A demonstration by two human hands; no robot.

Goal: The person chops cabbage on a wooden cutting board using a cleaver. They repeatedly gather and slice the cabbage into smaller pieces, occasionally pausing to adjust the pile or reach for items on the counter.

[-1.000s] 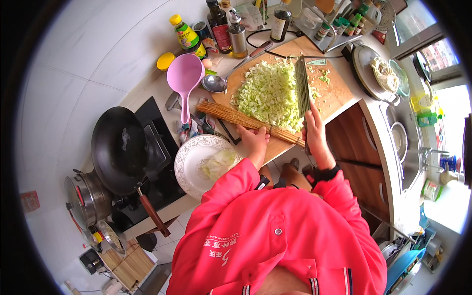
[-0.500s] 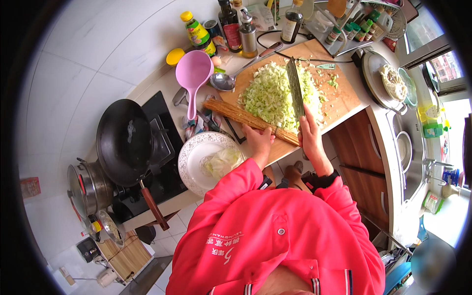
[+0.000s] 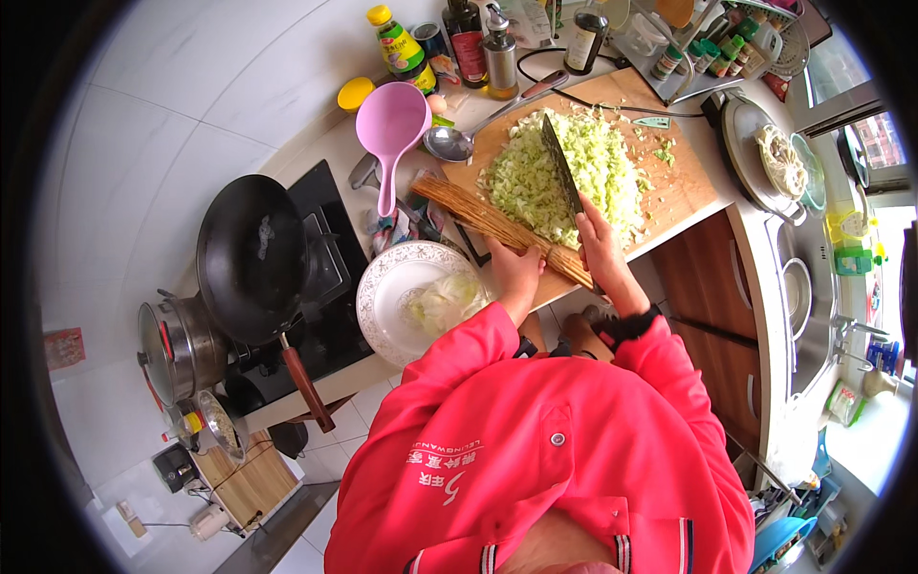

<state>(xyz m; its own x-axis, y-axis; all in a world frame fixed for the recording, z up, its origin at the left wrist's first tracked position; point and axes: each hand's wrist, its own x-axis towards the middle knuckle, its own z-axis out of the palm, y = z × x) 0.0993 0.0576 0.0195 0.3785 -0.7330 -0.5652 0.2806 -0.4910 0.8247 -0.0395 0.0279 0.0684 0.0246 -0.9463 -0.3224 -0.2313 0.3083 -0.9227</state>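
A heap of chopped pale green cabbage [image 3: 535, 177] covers a wooden cutting board [image 3: 684, 196]. My right hand [image 3: 598, 247] is shut on the handle of a cleaver [image 3: 560, 174], whose blade stands in the middle of the heap. My left hand [image 3: 516, 271] rests at the near edge of the board beside a long bundle of thin brown sticks [image 3: 478, 215]; its fingers are hidden. A white patterned plate [image 3: 382, 306] holding some cabbage pieces sits just left of my left hand.
A black wok [image 3: 251, 258] sits on the stove, a steel pot [image 3: 177, 344] beyond it. A pink ladle [image 3: 390, 124], a metal spoon [image 3: 454, 142] and several bottles [image 3: 402, 48] line the wall. A lidded pan [image 3: 765, 163] and a sink [image 3: 813, 306] lie right.
The view has shifted a little. My right hand and the cleaver moved slightly left over the cabbage heap; my left hand stays at the board's near edge.
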